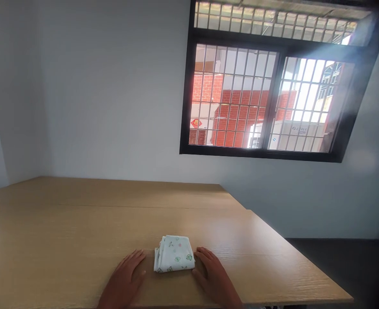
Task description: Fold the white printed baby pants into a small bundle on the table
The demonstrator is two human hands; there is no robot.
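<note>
The small printed cloth (174,254) lies folded into a compact bundle on the counter (63,240), with the left hand (126,277) and right hand (213,277) resting flat beside it, fingers open, gripping nothing.

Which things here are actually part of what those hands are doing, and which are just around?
In use:
folded cloth, lying on the table
left hand, flat beside it
right hand, flat beside it
wooden table

Just around:
barred window
white wall
</note>
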